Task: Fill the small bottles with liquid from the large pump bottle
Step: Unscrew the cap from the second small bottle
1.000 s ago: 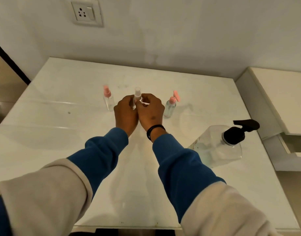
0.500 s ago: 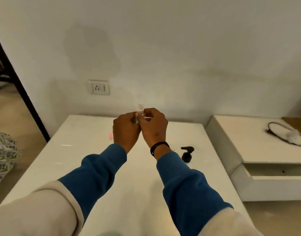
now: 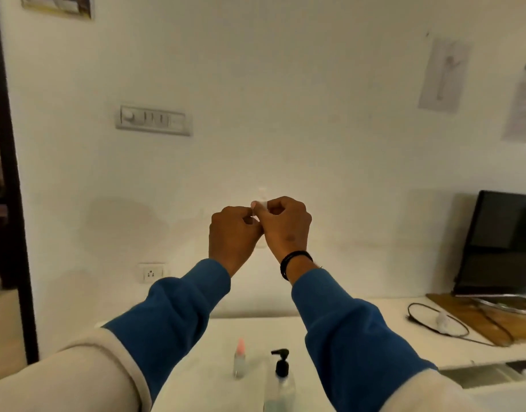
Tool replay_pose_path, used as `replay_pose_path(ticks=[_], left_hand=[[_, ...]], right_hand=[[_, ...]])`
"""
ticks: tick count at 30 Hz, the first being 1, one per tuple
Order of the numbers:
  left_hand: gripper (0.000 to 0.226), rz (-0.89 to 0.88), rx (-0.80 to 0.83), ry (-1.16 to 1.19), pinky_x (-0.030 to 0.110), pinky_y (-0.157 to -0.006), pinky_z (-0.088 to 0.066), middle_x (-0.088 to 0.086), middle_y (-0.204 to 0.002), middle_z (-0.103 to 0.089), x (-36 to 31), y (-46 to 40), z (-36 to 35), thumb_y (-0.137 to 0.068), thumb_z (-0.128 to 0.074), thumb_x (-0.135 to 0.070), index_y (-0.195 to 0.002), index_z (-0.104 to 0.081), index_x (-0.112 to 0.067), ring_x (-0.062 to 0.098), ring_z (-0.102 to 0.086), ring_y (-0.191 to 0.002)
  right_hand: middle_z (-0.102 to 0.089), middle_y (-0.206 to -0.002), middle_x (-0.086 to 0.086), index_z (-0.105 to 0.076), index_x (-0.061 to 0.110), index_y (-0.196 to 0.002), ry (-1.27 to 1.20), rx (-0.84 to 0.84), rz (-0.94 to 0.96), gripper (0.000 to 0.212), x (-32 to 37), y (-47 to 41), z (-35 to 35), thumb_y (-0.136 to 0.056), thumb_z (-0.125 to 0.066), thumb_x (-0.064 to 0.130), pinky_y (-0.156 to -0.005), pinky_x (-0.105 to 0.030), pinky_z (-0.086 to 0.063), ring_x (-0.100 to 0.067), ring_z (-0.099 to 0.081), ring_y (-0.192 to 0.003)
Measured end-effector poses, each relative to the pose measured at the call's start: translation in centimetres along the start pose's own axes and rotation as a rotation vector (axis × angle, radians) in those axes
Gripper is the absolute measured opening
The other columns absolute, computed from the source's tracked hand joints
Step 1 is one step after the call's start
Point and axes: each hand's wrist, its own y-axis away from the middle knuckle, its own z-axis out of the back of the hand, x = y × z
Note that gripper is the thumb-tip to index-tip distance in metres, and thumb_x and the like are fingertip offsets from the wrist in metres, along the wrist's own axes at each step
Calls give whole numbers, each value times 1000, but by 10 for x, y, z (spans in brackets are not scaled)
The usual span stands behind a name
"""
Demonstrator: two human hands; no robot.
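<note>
Clear plastic, barely visible: a small white-capped bottle (image 3: 262,205) held up in front of the wall, pinched between both fists. Left hand (image 3: 233,233) curls round the body, mostly hiding it; right hand (image 3: 287,226) nips the cap. Likely unscrewing, the opening step. Below, on the white table (image 3: 214,391), a small clear pink-capped bottle (image 3: 239,359) stands just left of the large clear black-pump bottle (image 3: 281,382). Next calls for freeing the cap, then lowering the bottle under the pump.
</note>
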Motion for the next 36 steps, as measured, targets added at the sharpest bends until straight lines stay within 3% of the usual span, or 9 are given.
replay_pose_path(ticks=[3,7,11,13,19,26,32,36], left_hand=[[16,-57,-22,-20,17,-52,-32,-7,-55,-57,-37,-17,10,-89,-70,-19,-79,-77,-8,12,-52,-50],[23,-109,-46,-69,28,-58,-45,12,-75,-72,-67,-32,15,-87,-73,-25,-89,-77,-3,28,-68,-72],[43,-99,-85,-77,24,-74,-46,4,-100,-78,-77,-37,16,-81,-80,-45,-106,-78,-10,20,-72,-88],[51,-97,-96,-74,23,-76,-45,3,-104,-78,-77,-37,16,-78,-81,-52,-108,-78,-11,18,-72,-90],[50,-124,-118,-63,14,-63,-38,1,-96,-78,-81,-36,18,-76,-82,-54,-102,-80,-12,8,-63,-74],[30,-156,-119,-15,15,-54,-31,-9,-59,-56,-91,-35,19,-85,-79,-35,-77,-76,-6,8,-52,-52],[28,-199,-96,17,16,-57,-37,-1,-71,-67,-91,-34,17,-84,-79,-35,-81,-78,-7,6,-57,-57],[29,-197,-75,44,16,-56,-36,-7,-61,-61,-89,-35,17,-84,-80,-35,-76,-77,-7,5,-55,-52]], right_hand=[[-67,-72,10,-68,21,-78,23,-65,56,26,33,-19,18,-82,-76,44,-64,-22,-53,-7,-64,-68],[-64,-65,7,-63,19,-69,70,-99,97,33,63,-39,37,-79,-78,46,-61,-27,-54,-9,-62,-61],[-62,-61,5,-59,19,-62,144,-70,100,40,78,-47,51,-73,-81,51,-61,-31,-55,-12,-61,-58],[-63,-61,4,-61,18,-62,170,-55,116,42,82,-48,57,-72,-82,52,-62,-32,-56,-14,-63,-59],[-60,-54,0,-61,10,-59,181,-38,142,46,86,-47,62,-75,-82,48,-63,-38,-59,-18,-59,-52],[-64,-62,1,-63,15,-63,155,-51,222,39,89,-47,64,-80,-79,46,-68,-36,-59,-19,-65,-62],[-62,-60,0,-65,10,-66,162,-21,266,38,87,-51,68,-82,-79,42,-65,-32,-55,-16,-59,-58],[-64,-62,1,-71,9,-72,147,25,287,34,83,-51,70,-87,-76,38,-62,-24,-51,-12,-61,-59]])
